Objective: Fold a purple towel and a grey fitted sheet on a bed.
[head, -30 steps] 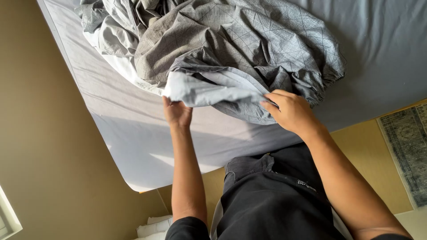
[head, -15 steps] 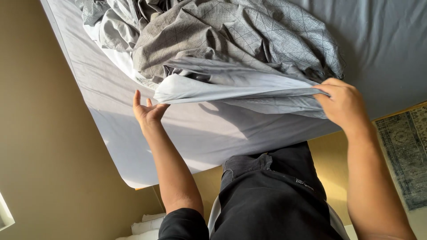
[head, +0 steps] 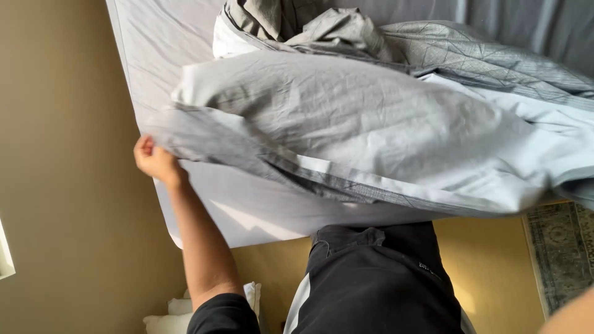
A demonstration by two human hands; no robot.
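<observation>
Left hand (head: pixel 154 162) I see clenched on the grey duvet cover's (head: pixel 346 124) edge over the mattress (head: pixel 247 210); right hand out of view

Grey line-patterned duvet (head: pixel 371 124), lt grey sheet (head: pixel 154 62).

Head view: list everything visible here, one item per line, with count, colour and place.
Duvet cover: one, grey with thin line pattern outside and plain pale inside, spread above the bed, its edge held at left.
Fitted sheet: one, pale grey, on the mattress.
Rug: one, patterned grey-green, floor at right.
White pillows: seemingly two, stacked, floor at bottom left.
Floor: tan.
Dark trousers: black, bottom centre.
Left hand: one, gripping the cover's edge.
Right hand: out of view; only a blurred forearm at the bottom right corner.
</observation>
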